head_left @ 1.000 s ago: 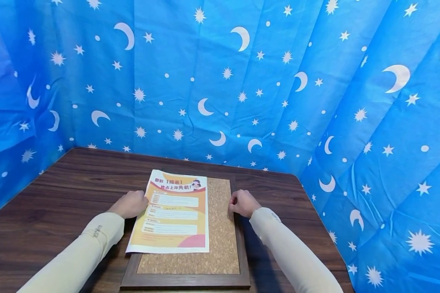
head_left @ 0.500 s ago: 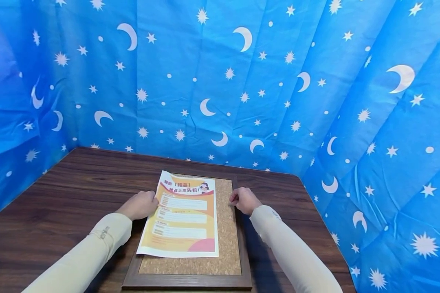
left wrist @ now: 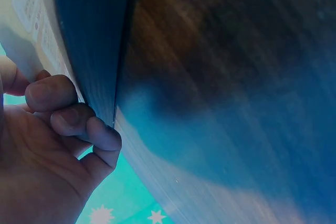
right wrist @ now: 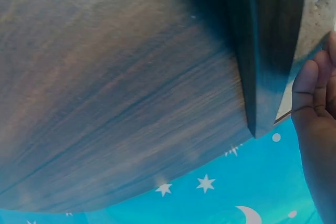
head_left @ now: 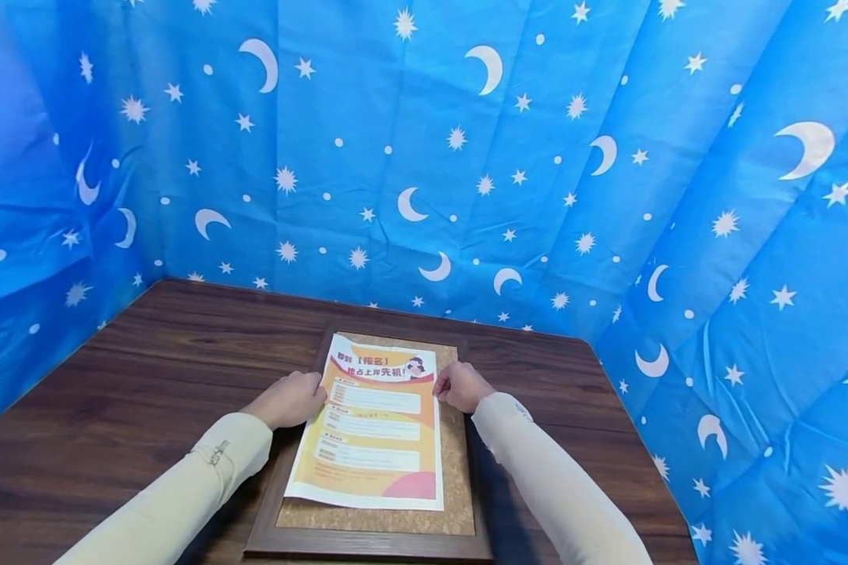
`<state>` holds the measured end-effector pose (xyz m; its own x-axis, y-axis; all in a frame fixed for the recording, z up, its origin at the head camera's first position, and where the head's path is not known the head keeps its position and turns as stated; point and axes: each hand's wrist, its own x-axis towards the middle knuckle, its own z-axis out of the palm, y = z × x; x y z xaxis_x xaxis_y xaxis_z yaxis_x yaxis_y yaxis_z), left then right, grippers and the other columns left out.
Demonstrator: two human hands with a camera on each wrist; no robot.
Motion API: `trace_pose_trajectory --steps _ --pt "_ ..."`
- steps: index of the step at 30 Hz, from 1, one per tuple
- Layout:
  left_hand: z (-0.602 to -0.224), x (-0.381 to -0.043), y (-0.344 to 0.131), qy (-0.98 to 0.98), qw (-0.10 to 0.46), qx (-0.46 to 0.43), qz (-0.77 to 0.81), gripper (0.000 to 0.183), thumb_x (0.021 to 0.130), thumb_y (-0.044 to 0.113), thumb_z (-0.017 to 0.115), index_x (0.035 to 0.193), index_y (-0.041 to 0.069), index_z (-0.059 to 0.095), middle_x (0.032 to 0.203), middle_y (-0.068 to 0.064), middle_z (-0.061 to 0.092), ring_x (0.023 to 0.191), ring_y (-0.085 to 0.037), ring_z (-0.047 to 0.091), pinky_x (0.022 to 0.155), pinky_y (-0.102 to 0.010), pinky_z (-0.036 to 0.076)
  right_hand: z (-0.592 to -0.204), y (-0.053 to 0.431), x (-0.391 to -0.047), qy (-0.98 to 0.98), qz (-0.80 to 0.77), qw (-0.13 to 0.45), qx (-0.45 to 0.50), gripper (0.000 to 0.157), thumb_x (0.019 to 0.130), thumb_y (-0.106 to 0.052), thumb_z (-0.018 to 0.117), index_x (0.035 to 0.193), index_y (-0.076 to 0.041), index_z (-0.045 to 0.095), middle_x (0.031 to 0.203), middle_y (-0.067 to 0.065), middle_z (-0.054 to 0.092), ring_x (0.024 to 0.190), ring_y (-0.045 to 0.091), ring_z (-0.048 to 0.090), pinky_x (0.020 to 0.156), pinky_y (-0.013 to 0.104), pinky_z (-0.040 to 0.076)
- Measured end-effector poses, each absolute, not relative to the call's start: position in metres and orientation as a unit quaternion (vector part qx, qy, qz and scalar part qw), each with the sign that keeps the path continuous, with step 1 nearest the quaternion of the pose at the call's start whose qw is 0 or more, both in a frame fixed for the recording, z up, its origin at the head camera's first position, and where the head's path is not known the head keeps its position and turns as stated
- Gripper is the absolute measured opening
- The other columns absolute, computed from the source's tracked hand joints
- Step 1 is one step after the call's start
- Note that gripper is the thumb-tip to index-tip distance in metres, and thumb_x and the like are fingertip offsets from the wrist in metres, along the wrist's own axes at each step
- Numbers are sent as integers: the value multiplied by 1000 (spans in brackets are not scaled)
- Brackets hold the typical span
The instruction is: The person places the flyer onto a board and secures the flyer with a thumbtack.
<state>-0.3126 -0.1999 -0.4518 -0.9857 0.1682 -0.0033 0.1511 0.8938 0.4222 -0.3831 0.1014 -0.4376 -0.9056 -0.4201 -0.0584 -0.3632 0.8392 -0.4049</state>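
A yellow and orange printed poster [head_left: 374, 463] with a white border lies over a framed cork board [head_left: 459, 463], tilted a little on it. My left hand [head_left: 293, 399] pinches the poster's left edge near mid-height. In the left wrist view the left hand's [left wrist: 47, 145] fingers are curled at the poster [left wrist: 21, 19], beside the dark frame [left wrist: 94, 40]. My right hand [head_left: 464, 386] pinches the poster's right edge with thumb and forefinger, over the cork. The right wrist view shows part of the right hand [right wrist: 317, 103] above the cork; its fingertips are cut off there.
The cork board's brown wooden frame [head_left: 367, 543] rests on a dark wood-grain table [head_left: 205, 345]. A blue curtain [head_left: 339, 173] with white moons and stars hangs behind the table and along both sides.
The poster has moved right across the cork board with my left hand. My right hand has shifted slightly left to the poster's right edge. The head view has turned slightly left.
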Motion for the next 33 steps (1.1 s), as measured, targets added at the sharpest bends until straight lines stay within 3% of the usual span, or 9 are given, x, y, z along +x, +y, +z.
trace_pose_trajectory --steps 16,25,33 --pt "-450 -310 -198 973 15 78 218 20 95 15 42 90 2 58 70 -4 53 62 -17 51 62 -38 44 -438 93 -388 951 -199 66 -228 12 82 -5 74 77 -16 71 75 -7 61 70 11 55 65 24 48" --pt "-453 -314 -198 969 -6 66 237 33 92 15 49 113 -11 50 75 -8 55 62 -18 54 61 -37 47 -439 86 -388 937 -202 64 -277 10 79 -14 78 78 -16 68 72 -8 58 67 8 53 64 23 46" --pt "-453 -314 -194 967 -5 60 247 34 91 14 53 114 -10 46 74 -7 54 59 -16 54 56 -33 46 -439 80 -386 943 -195 73 -260 10 78 -20 78 73 -18 70 71 -8 60 65 10 53 62 23 45"
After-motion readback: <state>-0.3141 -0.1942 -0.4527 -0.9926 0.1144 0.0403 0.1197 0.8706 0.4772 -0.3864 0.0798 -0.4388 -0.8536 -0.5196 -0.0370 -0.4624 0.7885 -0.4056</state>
